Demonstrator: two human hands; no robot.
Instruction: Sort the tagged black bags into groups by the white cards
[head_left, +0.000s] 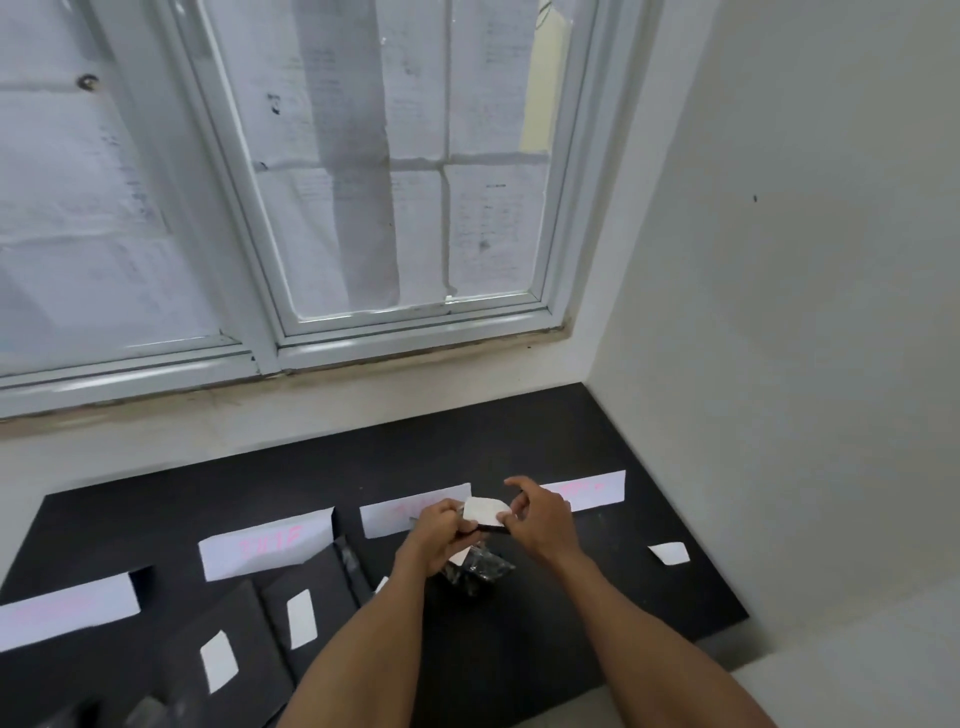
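Note:
My left hand (439, 527) grips a crumpled black bag (480, 569) above the black table (597, 441), and the bag hangs below my fingers. Its white tag (484, 510) stands between my hands. My right hand (537, 514) pinches the tag's right edge. Several white cards with pink writing stand in a row: far left (67, 610), left of centre (265, 543), behind my left hand (405, 512) and behind my right hand (592, 488). Two flat tagged black bags (228, 654) (311, 597) lie in front of the left cards.
A loose white tag (670, 552) lies on the table at the right. The table ends near a wall (805, 312) on the right and below a window (363, 208) covered with paper sheets. More dark bags lie blurred at the bottom left corner (104, 712).

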